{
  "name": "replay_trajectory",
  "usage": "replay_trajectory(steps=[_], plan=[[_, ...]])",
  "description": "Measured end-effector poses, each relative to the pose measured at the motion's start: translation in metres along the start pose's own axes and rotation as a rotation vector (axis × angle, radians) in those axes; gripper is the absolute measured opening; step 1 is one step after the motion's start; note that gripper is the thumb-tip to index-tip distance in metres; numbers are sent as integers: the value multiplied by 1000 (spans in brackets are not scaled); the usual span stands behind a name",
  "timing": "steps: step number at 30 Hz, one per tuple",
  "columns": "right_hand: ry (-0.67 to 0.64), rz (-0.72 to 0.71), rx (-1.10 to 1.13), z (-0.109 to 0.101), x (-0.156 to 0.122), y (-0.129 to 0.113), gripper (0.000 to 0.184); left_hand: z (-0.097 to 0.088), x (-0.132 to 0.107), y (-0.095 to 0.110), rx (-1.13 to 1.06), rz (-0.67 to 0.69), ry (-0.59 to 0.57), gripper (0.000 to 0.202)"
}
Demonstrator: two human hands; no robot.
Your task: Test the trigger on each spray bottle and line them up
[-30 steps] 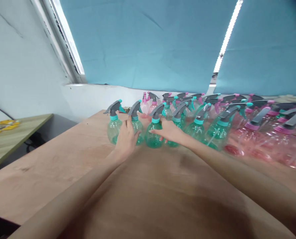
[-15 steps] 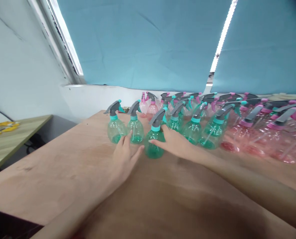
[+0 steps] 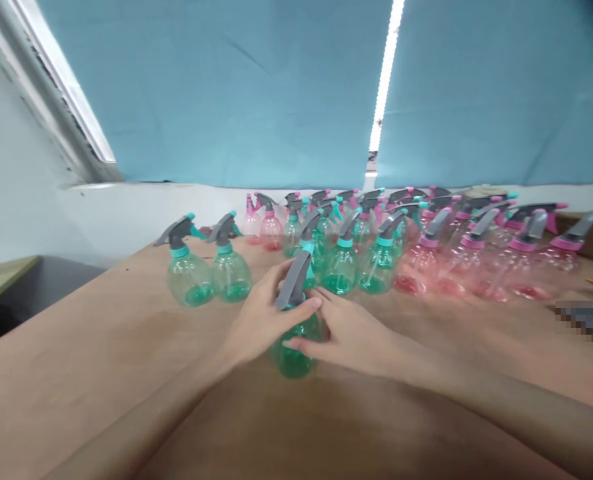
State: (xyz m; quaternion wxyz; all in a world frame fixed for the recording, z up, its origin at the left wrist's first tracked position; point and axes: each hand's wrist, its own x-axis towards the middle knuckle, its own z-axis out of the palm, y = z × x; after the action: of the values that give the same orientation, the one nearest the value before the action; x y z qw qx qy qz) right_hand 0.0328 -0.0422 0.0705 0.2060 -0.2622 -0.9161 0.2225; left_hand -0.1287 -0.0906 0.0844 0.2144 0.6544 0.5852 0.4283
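Left hand and right hand partly hide one green bottle.

Both hands enclose a round, grey-headed green plastic spray bottle, blocking passage between them. Left of the left hand, brown wooden tabletop offers open travel; ahead-left, two round clear-green plastic bottles obstruct. Beyond the right hand, close-set green bottles and, farther right, round clear-pink plastic bottles bar forward access.

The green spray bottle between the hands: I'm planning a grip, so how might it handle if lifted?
The green spray bottle looks see-through, perhaps light plastic; its smooth, rounded sides may slip; its gray trigger head could make it top-heavy.
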Motion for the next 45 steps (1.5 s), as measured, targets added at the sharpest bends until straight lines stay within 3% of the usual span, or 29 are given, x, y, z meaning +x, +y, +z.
replay_trajectory(steps=[7,13,19,24,27,38,45], plan=[[41,52,3,-16,-29,12,46,34,13,26,-88,91,-63,34],[136,-5,12,-22,-45,35,47,65,26,32,-219,112,-28,29],[18,20,-71,-21,-63,91,60,89,42,31,-209,126,12,29],[-25,-21,-99,-22,-82,147,63,109,57,34,-247,160,-24,31],[-56,8,-112,-25,-89,168,69,118,64,35,-258,163,-44,33],[-111,-2,-73,-32,-93,181,78,121,69,42,-271,86,-63,25],[-132,-30,-48,-37,-96,185,80,120,68,48,-228,65,-65,34]])
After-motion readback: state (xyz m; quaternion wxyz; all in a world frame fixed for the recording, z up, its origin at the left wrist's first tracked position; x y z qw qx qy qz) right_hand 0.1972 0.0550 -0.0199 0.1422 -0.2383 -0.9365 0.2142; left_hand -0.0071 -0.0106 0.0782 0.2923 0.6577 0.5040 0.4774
